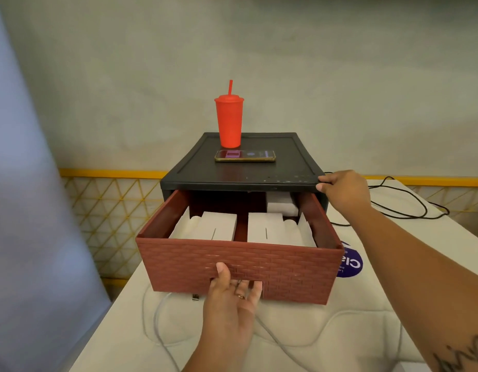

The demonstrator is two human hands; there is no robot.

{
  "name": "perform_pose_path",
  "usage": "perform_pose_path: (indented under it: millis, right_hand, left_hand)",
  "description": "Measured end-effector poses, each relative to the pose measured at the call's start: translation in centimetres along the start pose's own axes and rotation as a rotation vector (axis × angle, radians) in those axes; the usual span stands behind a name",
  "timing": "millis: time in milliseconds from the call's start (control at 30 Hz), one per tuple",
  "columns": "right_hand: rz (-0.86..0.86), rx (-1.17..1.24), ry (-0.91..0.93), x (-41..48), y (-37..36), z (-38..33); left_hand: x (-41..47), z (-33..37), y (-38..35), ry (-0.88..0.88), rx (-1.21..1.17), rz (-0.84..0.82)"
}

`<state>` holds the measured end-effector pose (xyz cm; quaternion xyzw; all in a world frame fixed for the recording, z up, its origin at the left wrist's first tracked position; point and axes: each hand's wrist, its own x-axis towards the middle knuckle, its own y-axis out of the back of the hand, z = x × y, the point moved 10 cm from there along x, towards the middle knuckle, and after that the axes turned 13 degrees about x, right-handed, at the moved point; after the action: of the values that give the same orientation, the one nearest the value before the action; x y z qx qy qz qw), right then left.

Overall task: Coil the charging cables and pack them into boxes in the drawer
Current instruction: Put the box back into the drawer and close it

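Note:
A red-brown brick-patterned drawer [286,267] stands pulled out of a black cabinet [232,178] on a mattress. Inside it lie white boxes: one at the left [219,228], one at the right [264,229], and a third [279,206] at the back right. My left hand [232,294] grips the handle recess at the bottom of the drawer front, thumb up on the face. My right hand [342,191] holds the cabinet's front right top corner. A white cable [157,318] with a USB plug lies on the mattress below the drawer. A black cable [409,208] loops behind my right hand.
A red tumbler [229,122] with a straw and a phone [245,156] sit on the cabinet top. A purple round label [352,263] is on the mattress at the right. A yellow mesh rail [109,210] runs behind the mattress, and a pale wall rises beyond it.

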<state>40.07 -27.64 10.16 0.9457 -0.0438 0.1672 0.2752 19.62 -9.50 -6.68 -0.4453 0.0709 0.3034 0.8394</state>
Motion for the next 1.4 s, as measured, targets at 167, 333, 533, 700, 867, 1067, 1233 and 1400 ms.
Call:
perform_pose_path:
  millis: [167,333,533,700,867,1067,1233,1400]
  right_hand:
    - [-0.01,-0.019,-0.009,0.1,-0.1,0.0]
    - [-0.067,0.04,-0.007,-0.2,-0.2,0.2]
    - [-0.252,0.162,-0.052,-3.4,1.4,1.8]
    - [-0.283,0.214,-0.105,-8.3,7.1,5.7]
    - [-0.414,0.138,-0.202,-15.1,11.3,11.5]
    - [-0.518,-0.052,-0.251,-19.7,13.0,16.6]
    - [-0.431,-0.121,-0.232,-21.0,14.6,17.5]
    - [-0.417,-0.157,-0.358,-23.6,15.5,18.4]
  left_hand:
    - [-3.0,-0.6,1.7,0.027,-0.017,0.032]
    - [-5.1,-0.8,3.6,0.026,-0.024,0.083]
    - [-5.8,-1.2,5.0,0.007,0.217,0.15]
    - [-8.4,-4.6,4.6,0.051,0.391,0.055]
    - [-11.6,-8.8,2.0,0.037,0.677,-0.148]
    - [-14.5,-12.9,-1.1,-0.065,1.081,-0.338]
    - [-16.1,-17.1,-2.2,0.089,1.126,-0.463]
    - [-15.7,-17.6,-3.0,0.032,1.167,-0.418]
